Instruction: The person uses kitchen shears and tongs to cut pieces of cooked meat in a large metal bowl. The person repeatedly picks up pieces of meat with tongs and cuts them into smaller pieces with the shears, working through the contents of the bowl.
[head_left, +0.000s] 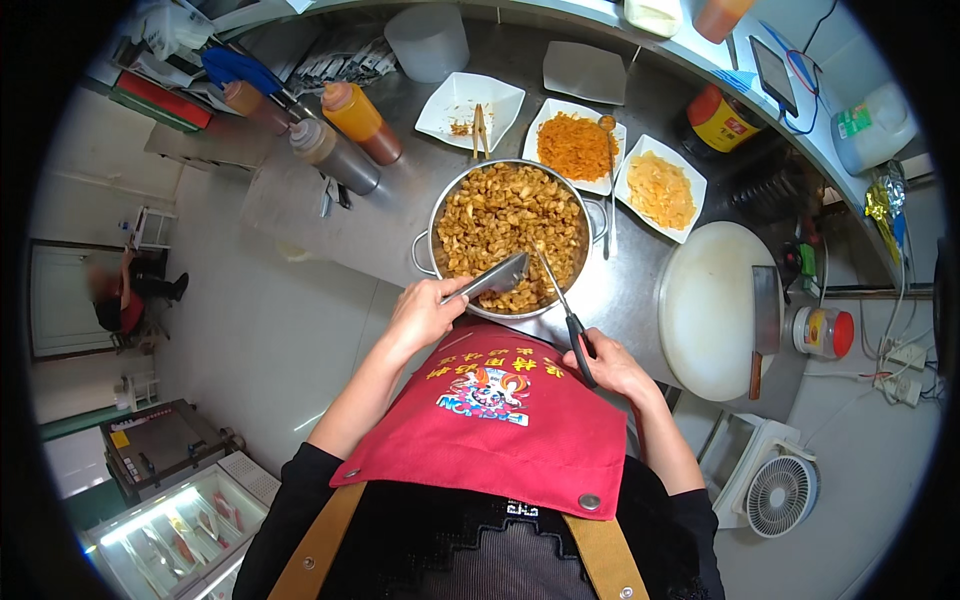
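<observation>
A round steel pot (418, 253) with side handles holds a heap of brown, sauce-coated food pieces (517, 217). At its near left rim, my left hand (427, 311) grips metal tongs (495, 277), whose broad end rests in the food. My right hand (611, 364) has its fingers in the black-and-red handles of scissors (577, 330); their blades reach into the pot beside the tongs, partly hidden by food. Behind the pot stand white dishes: one with scraps (435, 112) and wooden chopsticks (480, 133), one with orange shreds (574, 146), one with pale slices (660, 187).
Squeeze bottles (360, 124) stand at the back left. A long-handled spoon (611, 172) lies between two dishes. On the right, a cleaver (765, 307) lies on a round cutting board (705, 315), near a red-lidded jar (823, 332). A seated person (127, 300) is far left.
</observation>
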